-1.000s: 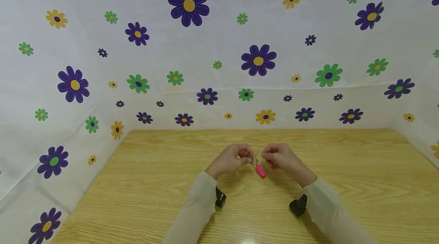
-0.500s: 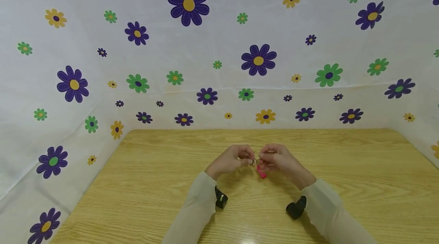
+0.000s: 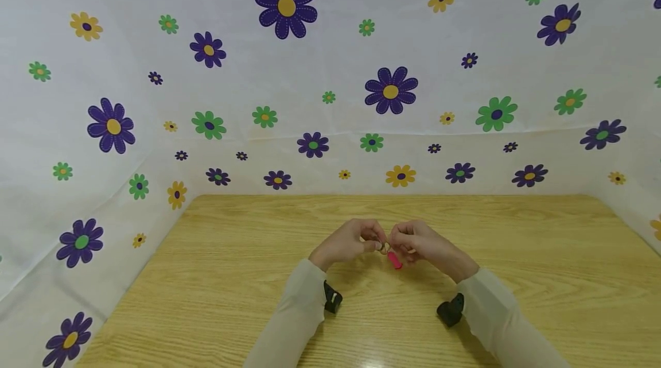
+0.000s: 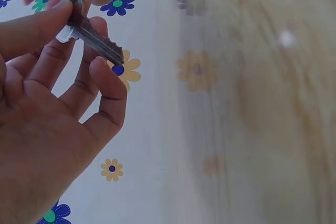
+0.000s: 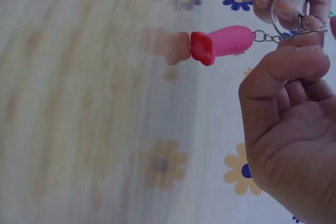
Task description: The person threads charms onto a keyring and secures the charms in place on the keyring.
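Note:
Above the table, my left hand point(image 3: 351, 241) pinches a metal key point(image 4: 100, 41) near its head, with thumb and fingers; the toothed blade points away from them. The key is threaded on a thin metal key ring point(image 5: 275, 13). Facing it, my right hand point(image 3: 428, 247) pinches the wire of the ring between thumb and index finger. From the ring, a short chain point(image 5: 266, 37) leads to a pink, bumpy keychain charm point(image 5: 231, 41) with a red end. In the head view the charm hangs tilted between the two hands. Fingers partly hide the ring.
A wooden table point(image 3: 248, 287) lies under the hands. White cloth point(image 3: 330, 58) with printed flowers stands along its back and sides. Each wrist carries a black camera, the left camera point(image 3: 333, 298) and the right camera point(image 3: 450, 310).
My right hand has come in closer to the left one, at the ring. Its lower fingers covered part of the pink charm half a second ago and have since drawn off it.

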Tool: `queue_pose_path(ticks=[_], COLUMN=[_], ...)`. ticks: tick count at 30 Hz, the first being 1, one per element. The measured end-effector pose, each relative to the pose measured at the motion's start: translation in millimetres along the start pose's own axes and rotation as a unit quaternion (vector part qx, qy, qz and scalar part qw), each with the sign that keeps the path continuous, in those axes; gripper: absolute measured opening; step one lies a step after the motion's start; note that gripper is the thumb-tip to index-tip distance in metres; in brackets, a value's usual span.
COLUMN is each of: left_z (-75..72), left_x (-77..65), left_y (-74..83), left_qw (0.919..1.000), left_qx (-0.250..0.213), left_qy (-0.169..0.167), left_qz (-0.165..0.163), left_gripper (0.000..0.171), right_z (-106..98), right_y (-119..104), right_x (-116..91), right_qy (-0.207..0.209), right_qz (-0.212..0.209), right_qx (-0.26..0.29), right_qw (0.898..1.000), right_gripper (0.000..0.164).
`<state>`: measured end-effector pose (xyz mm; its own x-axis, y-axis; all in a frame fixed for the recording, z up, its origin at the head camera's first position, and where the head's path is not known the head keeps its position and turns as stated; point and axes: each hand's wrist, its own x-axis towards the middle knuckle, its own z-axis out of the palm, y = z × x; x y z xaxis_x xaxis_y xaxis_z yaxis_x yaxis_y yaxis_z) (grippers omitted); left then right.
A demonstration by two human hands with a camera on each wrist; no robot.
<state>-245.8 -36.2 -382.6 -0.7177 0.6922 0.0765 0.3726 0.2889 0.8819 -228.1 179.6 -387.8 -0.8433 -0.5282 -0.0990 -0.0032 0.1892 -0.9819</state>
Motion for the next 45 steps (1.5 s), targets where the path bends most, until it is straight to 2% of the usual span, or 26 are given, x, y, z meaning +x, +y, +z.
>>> queue_pose_path(ticks=[3,8,12,17,23,29,36,40,45], left_z=[0.5,1.4,0.5,-1.5,1.6,-0.6,-3.6,-2.9,-1.4], left_x=[0.0,-0.4,-1.3,-1.6,0.7,-0.4,-0.7,-0.5,-0.1], left_y=[-0.7,-3.0,-4.2,-2.8,-4.3,-3.2,0.4,-0.2,-3.1], left_qw=[1.0000,1.0000,0.9999,0.9998,0.9996,0.9991,0.9991,0.9989,0.9984], left_qx=[-0.001,0.004,0.008,-0.004,-0.017,-0.003,-0.009,-0.018,-0.012], left_qy=[0.001,0.002,0.012,0.017,0.022,0.042,0.041,0.042,0.042], left_qz=[0.000,0.000,-0.006,-0.003,-0.003,-0.010,-0.007,-0.014,-0.035], left_gripper=[0.008,0.009,0.008,0.008,0.007,0.008,0.007,0.007,0.009], right_z=[-1.0,-1.4,-2.5,-3.8,2.3,3.6,1.1,-0.7,-4.0], right_y=[1.1,0.1,-1.6,0.0,-2.6,-3.9,-3.4,-3.1,-2.1], right_x=[0.5,0.4,-1.9,-2.6,0.5,1.9,-0.2,-0.8,-1.1], right_qy=[-0.011,-0.013,0.009,0.049,0.090,0.105,0.103,0.099,0.095], right_qz=[-0.005,-0.007,0.000,0.008,-0.008,-0.021,-0.015,-0.011,0.010], right_qx=[-0.018,-0.024,-0.023,0.003,0.038,0.057,0.068,0.053,0.005], right_qw=[1.000,1.000,1.000,0.999,0.995,0.993,0.992,0.994,0.995], right_gripper=[0.034,0.024,0.019,0.013,0.010,0.011,0.010,0.012,0.013])
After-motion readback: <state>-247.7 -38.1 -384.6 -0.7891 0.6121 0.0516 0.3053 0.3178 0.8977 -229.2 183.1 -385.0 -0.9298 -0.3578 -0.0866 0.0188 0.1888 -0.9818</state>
